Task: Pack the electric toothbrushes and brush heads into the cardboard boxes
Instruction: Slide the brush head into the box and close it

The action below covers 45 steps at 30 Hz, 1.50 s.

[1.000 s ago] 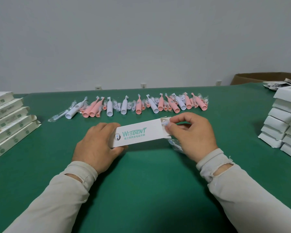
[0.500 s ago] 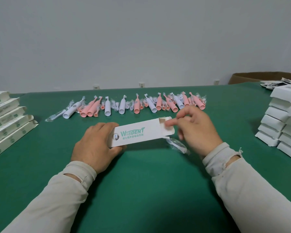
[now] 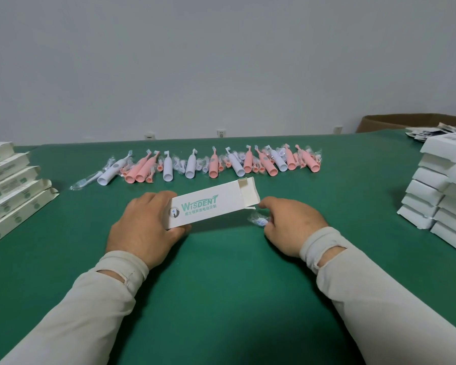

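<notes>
— The left hand grips the box mid-counter, flap open. Right hand fingers curl round a bagged brush head.

— That slippery bag could snag on the flap and miss the box.

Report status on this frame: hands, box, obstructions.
Left hand grips Wisdent box, end flap open. Right hand pinches bagged brush head beside the opening. Nothing blocking.

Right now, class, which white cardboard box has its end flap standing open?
The Wisdent box gripped by the left hand; the side stacks lie untouched.
</notes>
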Each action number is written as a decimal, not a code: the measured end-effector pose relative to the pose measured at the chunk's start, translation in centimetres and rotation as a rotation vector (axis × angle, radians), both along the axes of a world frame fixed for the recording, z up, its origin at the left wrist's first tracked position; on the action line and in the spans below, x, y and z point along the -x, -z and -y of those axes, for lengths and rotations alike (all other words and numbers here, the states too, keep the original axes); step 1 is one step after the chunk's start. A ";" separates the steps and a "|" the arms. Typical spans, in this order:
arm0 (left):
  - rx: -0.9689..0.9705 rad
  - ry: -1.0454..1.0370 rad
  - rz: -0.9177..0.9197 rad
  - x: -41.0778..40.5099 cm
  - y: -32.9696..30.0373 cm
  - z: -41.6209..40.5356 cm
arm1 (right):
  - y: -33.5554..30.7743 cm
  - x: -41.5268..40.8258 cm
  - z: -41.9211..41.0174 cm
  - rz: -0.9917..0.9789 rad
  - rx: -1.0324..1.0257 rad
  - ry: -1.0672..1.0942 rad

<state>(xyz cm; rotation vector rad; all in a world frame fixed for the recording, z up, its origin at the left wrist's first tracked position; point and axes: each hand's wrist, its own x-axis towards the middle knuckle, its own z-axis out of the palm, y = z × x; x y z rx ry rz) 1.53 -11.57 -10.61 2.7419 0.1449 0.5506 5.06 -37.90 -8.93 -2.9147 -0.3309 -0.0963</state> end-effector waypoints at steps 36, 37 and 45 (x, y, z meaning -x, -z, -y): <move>-0.002 0.069 -0.004 0.0 0.0 0.1 | 0.2 0.7 -0.3 0.476 -0.847 -0.058; -0.002 0.076 -0.003 0.0 0.0 0.2 | 0.3 0.7 -0.3 0.468 -0.825 -0.049; -0.032 0.127 -0.001 0.1 0.1 0.7 | 0.4 0.9 -1.4 0.379 -0.923 0.058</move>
